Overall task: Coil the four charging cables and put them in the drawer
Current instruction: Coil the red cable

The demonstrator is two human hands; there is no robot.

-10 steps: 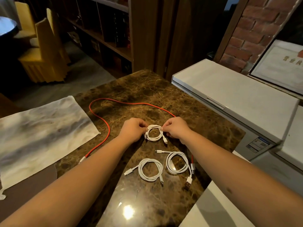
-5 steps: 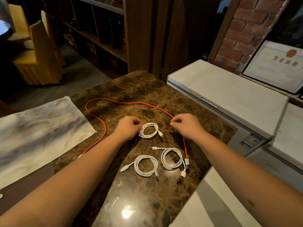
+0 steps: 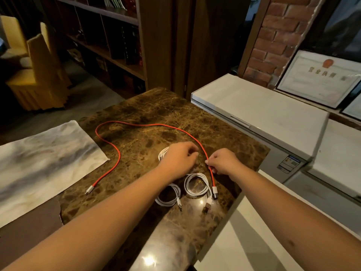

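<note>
A long red cable (image 3: 136, 125) lies uncoiled in a big loop across the brown marble table (image 3: 152, 106). My right hand (image 3: 222, 161) pinches it near its right end, above its white plug. My left hand (image 3: 179, 159) hovers just left of that cable with fingers curled and nothing in them; it covers most of one white coiled cable (image 3: 162, 153). Two more white coiled cables lie nearer me: one (image 3: 195, 184) below my right hand, the other (image 3: 170, 198) partly under my left forearm. No drawer is visible.
A grey-white cloth (image 3: 43, 161) covers the table's left side. A white chest freezer (image 3: 254, 106) stands against the table's right edge, with a framed certificate (image 3: 320, 79) behind it. Yellow covered chairs (image 3: 39, 75) and dark shelves are at the back.
Both hands let go of the small white coil, which now lies on the table. My right hand moved right and took the red cable; my left hand shifted right over the coil.
</note>
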